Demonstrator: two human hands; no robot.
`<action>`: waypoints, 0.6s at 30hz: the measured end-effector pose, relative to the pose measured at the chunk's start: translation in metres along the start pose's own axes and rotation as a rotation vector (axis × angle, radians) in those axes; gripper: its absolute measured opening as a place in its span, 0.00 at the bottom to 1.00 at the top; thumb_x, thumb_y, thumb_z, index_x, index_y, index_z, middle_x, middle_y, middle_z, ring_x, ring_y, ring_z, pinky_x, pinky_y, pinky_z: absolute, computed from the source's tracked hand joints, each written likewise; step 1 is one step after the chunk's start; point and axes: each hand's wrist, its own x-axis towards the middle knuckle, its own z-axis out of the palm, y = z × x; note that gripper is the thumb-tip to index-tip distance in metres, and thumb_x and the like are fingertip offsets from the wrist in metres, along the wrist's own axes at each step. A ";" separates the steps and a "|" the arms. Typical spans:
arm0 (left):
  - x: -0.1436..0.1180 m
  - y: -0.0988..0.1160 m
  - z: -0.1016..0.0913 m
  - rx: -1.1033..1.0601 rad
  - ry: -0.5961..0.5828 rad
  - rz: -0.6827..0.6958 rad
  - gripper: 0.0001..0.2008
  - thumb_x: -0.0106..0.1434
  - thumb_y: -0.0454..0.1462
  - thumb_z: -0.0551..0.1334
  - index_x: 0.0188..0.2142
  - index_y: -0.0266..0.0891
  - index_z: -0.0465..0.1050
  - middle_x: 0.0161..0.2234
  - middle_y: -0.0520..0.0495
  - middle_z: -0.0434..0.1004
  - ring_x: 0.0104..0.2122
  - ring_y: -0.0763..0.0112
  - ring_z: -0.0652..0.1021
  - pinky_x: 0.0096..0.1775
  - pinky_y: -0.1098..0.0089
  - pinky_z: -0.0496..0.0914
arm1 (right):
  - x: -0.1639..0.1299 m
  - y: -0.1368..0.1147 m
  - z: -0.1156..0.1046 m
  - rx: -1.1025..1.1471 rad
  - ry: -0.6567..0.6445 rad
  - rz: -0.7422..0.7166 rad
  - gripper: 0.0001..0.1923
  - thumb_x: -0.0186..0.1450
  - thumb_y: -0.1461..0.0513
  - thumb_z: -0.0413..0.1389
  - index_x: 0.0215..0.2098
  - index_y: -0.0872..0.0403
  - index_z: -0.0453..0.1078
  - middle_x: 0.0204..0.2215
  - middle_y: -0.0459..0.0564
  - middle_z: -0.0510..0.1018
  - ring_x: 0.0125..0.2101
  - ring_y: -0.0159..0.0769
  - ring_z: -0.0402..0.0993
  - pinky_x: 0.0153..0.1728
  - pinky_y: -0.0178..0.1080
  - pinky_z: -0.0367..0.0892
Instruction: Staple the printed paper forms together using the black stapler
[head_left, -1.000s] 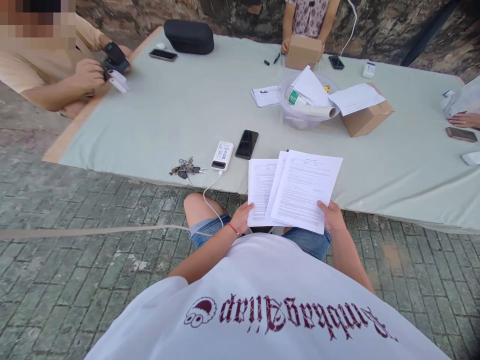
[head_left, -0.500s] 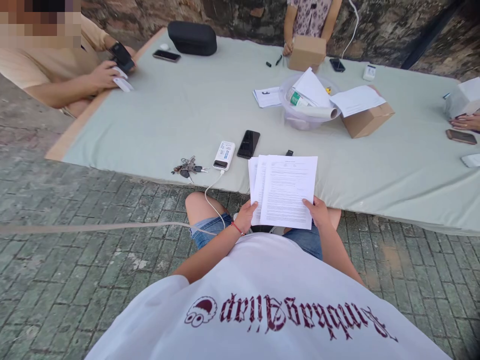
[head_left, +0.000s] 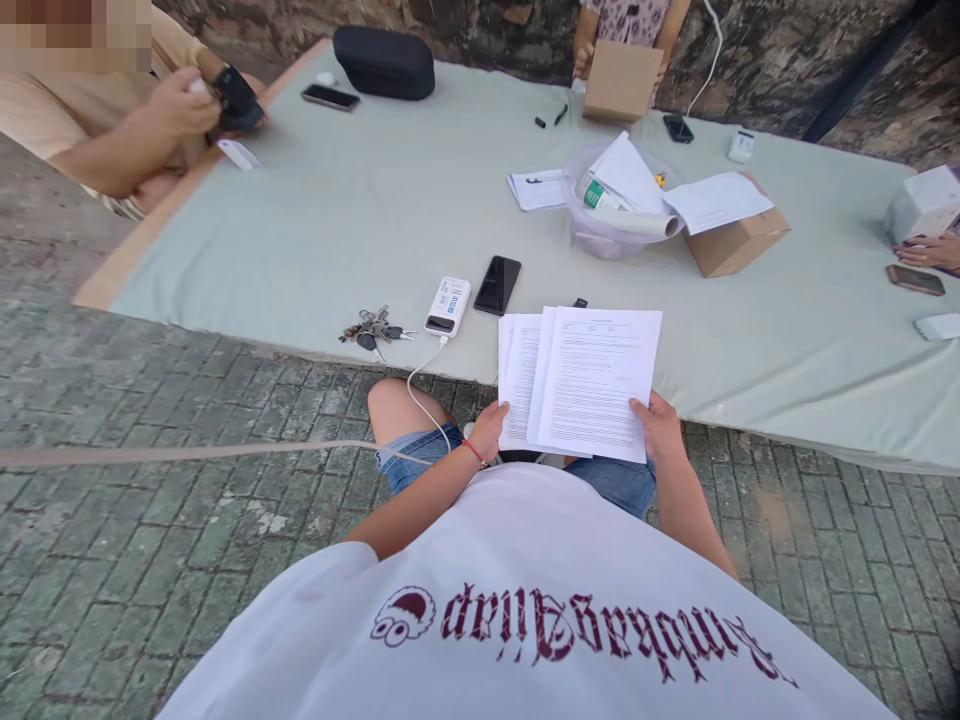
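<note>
Both hands grip a fanned sheaf of printed papers [head_left: 585,385] over the table's near edge, left hand [head_left: 489,428] and right hand [head_left: 660,428] pinching its lower corners, seemingly sorting pages.

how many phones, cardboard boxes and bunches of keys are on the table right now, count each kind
Phones: 4
Cardboard boxes: 2
Bunches of keys: 1
Total: 7
</note>
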 end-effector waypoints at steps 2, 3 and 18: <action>0.000 0.001 0.002 -0.004 0.022 0.004 0.20 0.56 0.48 0.74 0.42 0.37 0.80 0.44 0.37 0.86 0.50 0.49 0.82 0.57 0.49 0.73 | -0.002 -0.001 0.012 0.030 -0.039 0.030 0.26 0.57 0.48 0.66 0.52 0.48 0.77 0.51 0.49 0.84 0.51 0.49 0.80 0.55 0.53 0.74; -0.001 0.001 0.002 -0.005 0.017 0.013 0.21 0.56 0.49 0.74 0.42 0.38 0.80 0.44 0.37 0.86 0.50 0.49 0.82 0.57 0.50 0.73 | -0.003 -0.002 0.019 0.046 -0.059 0.049 0.27 0.57 0.48 0.66 0.52 0.49 0.77 0.52 0.50 0.83 0.52 0.49 0.79 0.55 0.53 0.73; 0.001 -0.002 -0.001 0.009 -0.053 0.083 0.29 0.47 0.48 0.78 0.44 0.34 0.78 0.42 0.36 0.86 0.50 0.46 0.82 0.58 0.46 0.70 | 0.003 -0.002 -0.001 -0.072 0.163 0.045 0.21 0.55 0.45 0.66 0.37 0.50 0.75 0.29 0.45 0.81 0.30 0.39 0.75 0.33 0.41 0.68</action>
